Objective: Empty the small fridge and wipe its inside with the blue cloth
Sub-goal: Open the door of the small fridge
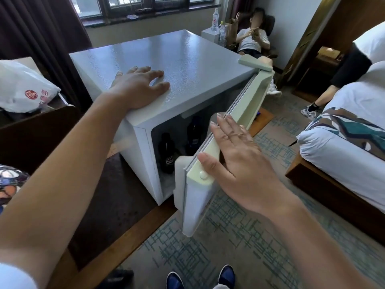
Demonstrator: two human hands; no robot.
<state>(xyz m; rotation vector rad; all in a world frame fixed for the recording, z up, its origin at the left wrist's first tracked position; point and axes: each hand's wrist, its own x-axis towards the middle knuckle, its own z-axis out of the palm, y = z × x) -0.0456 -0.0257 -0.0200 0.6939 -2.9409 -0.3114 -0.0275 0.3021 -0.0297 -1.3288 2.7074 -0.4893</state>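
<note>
The left hand [137, 88] lies flat, fingers spread, on top of the small fridge [183, 59] and grips nothing. The right hand [235, 155] rests with straight fingers on the top edge of the half-open door [208, 184] — no grasp there either. Inside stand two dark bottles [166, 155] — the blue cloth cannot be seen.

Hotel room or bedroom. Bed [341, 147] with white bedding and patterned runner along right side, on dark wood base. Patterned carpet [239, 232] covers floor. Dark heavy curtains [41, 34] beside wood-framed window [145, 5] at back. Small fridge [166, 65] stands on low dark wood platform. Person sits in armchair [270, 24] near window; water bottles [215, 17] on small white side table beside it.
</note>
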